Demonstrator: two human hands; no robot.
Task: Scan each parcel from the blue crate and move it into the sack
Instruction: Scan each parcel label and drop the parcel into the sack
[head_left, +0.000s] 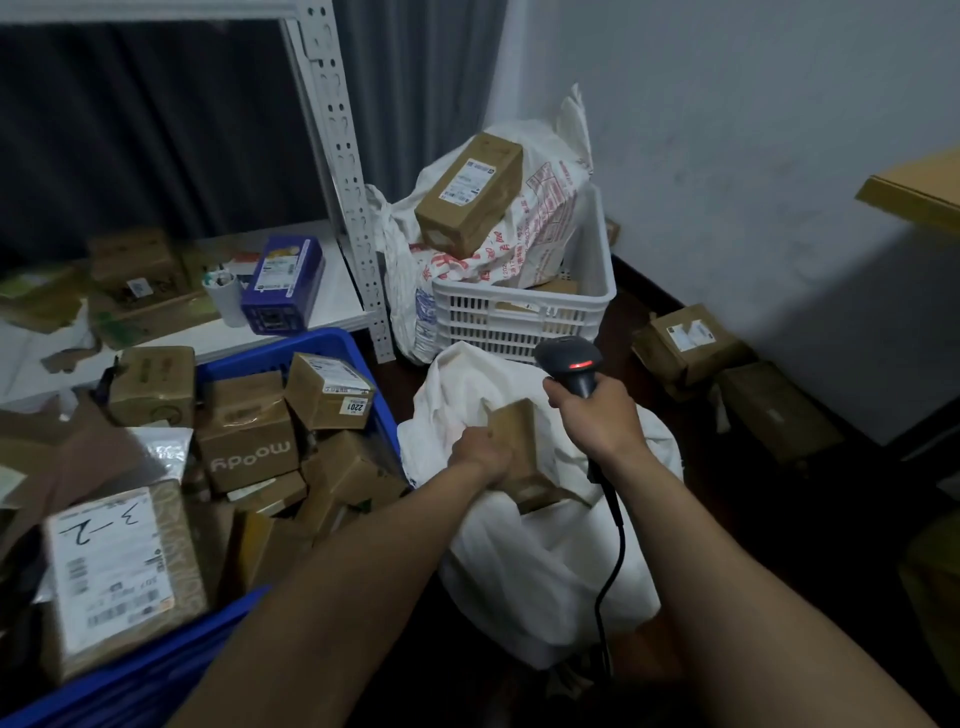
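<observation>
My left hand (480, 457) grips a small brown cardboard parcel (527, 460) over the open mouth of the white sack (545, 561) on the floor. My right hand (592, 415) holds a black corded barcode scanner (571, 361) just right of the parcel; its red light glows. The blue crate (291, 356) at the left is heaped with several brown parcels, one marked "Moody" (249, 457) and one with a white label marked "3-2" (122, 571).
A white slotted crate (519, 312) behind the sack holds a printed white bag with a brown box (470, 195) on top. A white shelf (311, 306) at the left carries a purple box (283, 283). Loose parcels (691, 343) lie by the right wall.
</observation>
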